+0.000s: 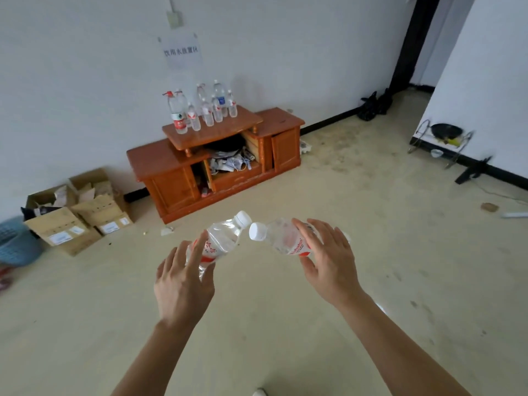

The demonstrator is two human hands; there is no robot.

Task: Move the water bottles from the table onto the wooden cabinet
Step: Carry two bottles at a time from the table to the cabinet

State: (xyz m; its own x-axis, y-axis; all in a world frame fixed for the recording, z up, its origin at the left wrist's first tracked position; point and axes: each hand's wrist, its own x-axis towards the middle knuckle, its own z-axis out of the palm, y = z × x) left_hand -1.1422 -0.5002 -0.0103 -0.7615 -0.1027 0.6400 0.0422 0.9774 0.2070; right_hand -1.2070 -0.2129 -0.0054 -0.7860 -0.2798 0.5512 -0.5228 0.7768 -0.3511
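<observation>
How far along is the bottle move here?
Done: several bottles stand on the wooden cabinet. In hand: left hand grips one bottle, right hand a second bottle, both short of it. Left: setting both down; the table is out of view.

A white wall [85, 81] carries a paper sign [180, 51] under a wall box [174, 19], and a black baseboard [328, 122] runs along its foot to a dark door frame [411, 44] at the right. Against it stands a low wooden cabinet [154, 159] with clutter in its open middle, open cardboard boxes [77, 215] and a blue basket [15, 242] to its left. The beige floor [357, 230] is stained, with black bags [374, 105] near the doorway and a wire rack [441, 138] by the right wall.
</observation>
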